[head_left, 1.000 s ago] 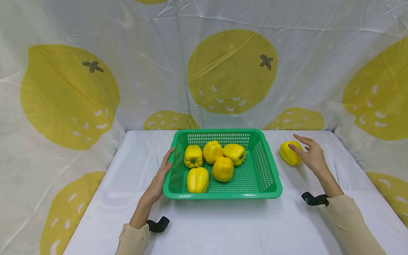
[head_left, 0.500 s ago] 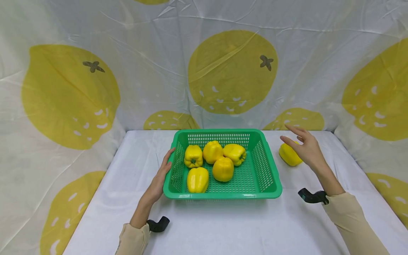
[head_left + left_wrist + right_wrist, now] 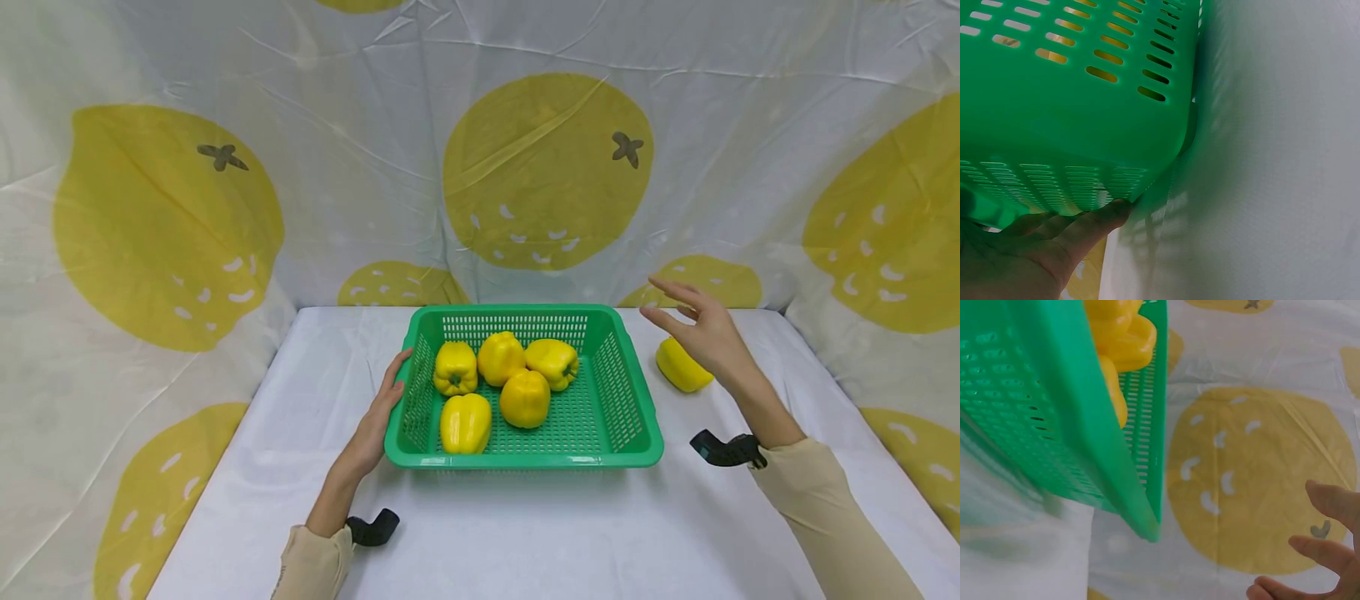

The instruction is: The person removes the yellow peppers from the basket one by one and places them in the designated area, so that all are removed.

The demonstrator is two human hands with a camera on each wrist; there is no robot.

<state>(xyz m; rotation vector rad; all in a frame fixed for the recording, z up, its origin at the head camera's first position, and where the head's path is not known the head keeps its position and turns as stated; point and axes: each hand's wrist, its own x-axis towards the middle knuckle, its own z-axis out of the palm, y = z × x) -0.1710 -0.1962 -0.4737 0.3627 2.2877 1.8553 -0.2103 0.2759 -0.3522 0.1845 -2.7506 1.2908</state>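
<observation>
A green plastic basket (image 3: pixel 600 459) with slotted walls stands on the white cloth, holding several yellow bell peppers (image 3: pixel 465 423). Against the basket's left side rests my left hand (image 3: pixel 369 429), fingers extended along the outer wall. In the left wrist view, its thumb touches the slotted wall low down. My right hand (image 3: pixel 711 337) hovers to the right of the basket, fingers spread and holding nothing. Below and partly behind it, another yellow bell pepper (image 3: pixel 681 367) lies on the table outside the basket. In the right wrist view, the fingers (image 3: pixel 1329 553) stand apart from the basket.
White cloth covers the table (image 3: pixel 525 533). Behind it and at both sides hang white curtains (image 3: pixel 360 167) printed with large yellow lemons. A black wrist mount sits on each forearm, beside the beige sleeves.
My right hand has moved left and upward, away from the loose bell pepper, which stays in place. The left hand, basket and peppers inside have not visibly moved.
</observation>
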